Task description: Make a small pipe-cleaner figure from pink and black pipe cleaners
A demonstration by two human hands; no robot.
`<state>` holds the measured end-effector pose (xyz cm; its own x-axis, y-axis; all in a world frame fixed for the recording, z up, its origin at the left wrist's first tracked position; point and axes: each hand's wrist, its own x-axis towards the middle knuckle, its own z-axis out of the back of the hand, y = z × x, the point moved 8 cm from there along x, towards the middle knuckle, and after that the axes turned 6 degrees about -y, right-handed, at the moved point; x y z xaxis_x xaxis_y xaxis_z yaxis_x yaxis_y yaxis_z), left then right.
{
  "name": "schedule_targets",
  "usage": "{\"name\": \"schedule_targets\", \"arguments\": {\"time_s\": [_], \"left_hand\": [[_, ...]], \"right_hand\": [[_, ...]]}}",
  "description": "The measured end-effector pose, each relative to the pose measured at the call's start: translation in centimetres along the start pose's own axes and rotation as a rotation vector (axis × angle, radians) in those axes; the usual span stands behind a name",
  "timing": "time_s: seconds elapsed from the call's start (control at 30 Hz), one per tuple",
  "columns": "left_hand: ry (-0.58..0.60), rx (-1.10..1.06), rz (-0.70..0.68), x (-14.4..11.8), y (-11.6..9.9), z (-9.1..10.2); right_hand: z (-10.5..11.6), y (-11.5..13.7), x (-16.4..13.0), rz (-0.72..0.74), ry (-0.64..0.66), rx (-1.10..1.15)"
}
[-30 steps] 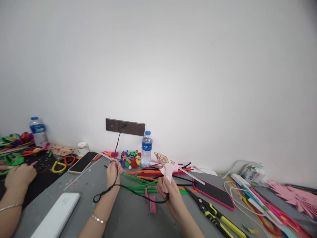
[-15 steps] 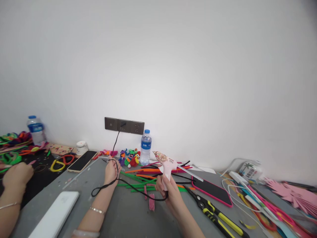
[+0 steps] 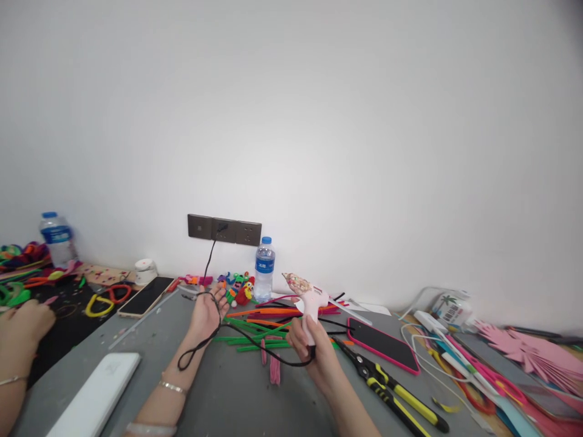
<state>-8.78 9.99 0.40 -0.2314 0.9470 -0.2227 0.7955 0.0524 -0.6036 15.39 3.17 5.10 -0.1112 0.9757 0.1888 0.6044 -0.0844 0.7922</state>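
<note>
My right hand (image 3: 310,340) is wrapped round the handle of a pale pink hot glue gun (image 3: 314,301), its nozzle pointing up and left. A clear glue stick (image 3: 350,311) pokes out of its back. From the handle a black cord (image 3: 273,353) loops left over my left wrist and up to the wall socket. My left hand (image 3: 208,309) is open, palm turned up and fingers loosely apart, with the cord lying across it. Below and between the hands lie two small pink fuzzy pieces (image 3: 274,370). Green pipe cleaners (image 3: 255,340) spread behind them.
A water bottle (image 3: 265,267) and small fuzzy figures (image 3: 241,288) stand by the wall below the socket panel (image 3: 225,229). Pliers (image 3: 387,388) and a pink-cased phone (image 3: 383,345) lie right; a white power bank (image 3: 98,394) lies left. Another person's hand (image 3: 31,331) works far left.
My left hand has opened its fingers and turned the palm upward, with the cord still over it. My right hand keeps the glue gun raised; the view has shifted slightly.
</note>
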Motion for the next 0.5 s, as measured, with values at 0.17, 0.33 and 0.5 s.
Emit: {"name": "schedule_targets", "arguments": {"time_s": [0.17,0.33,0.5], "left_hand": [[0.132,-0.018,0.194,-2.9,2.7,-2.1],[0.104,-0.037,0.218,-3.7,3.5,-2.5],[0.155,0.012,0.185,-4.3,2.7,-3.0]], "right_hand": [[1.5,1.8,0.2,-0.013,0.010,0.110],[3.8,4.9,0.2,0.087,-0.128,0.230],[5.6,7.2,0.1,0.182,-0.211,0.251]]}}
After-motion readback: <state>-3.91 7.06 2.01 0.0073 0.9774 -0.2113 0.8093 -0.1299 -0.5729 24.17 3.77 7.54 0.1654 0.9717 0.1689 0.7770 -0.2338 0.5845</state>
